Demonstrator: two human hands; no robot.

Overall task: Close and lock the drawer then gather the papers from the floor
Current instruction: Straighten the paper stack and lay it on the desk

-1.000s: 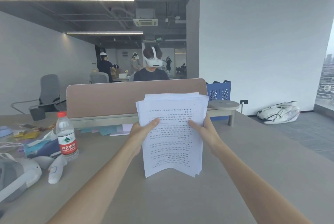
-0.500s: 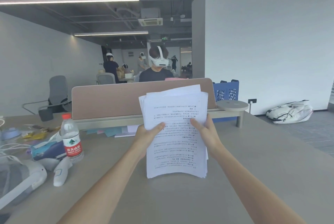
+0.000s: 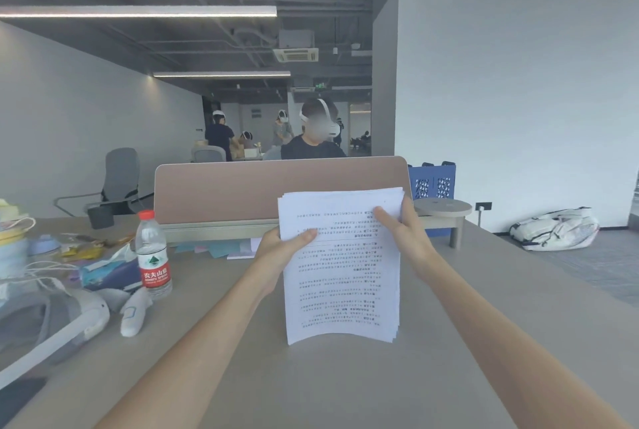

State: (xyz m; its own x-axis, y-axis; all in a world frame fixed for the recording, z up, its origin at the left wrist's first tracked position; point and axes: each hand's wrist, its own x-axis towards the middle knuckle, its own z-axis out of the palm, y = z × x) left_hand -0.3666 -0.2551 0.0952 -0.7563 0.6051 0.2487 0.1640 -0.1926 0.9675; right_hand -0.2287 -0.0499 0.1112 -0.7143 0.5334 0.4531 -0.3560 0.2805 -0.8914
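Observation:
A stack of white printed papers stands upright on its bottom edge on the grey desk, text upside down toward me. My left hand grips the stack's left edge, thumb across the front. My right hand holds the right edge near the top, thumb on the front sheet. The sheets look squared together. No drawer and no floor papers are in view.
A water bottle with a red label, a white controller, a white headset and clutter sit at the left. A beige desk divider stands behind the papers, with a person seated beyond it. A white bag lies on the floor at the right.
The fanned sheets have been squared into a neater stack standing on the desk. My right hand slid up the right edge. The view has shifted slightly.

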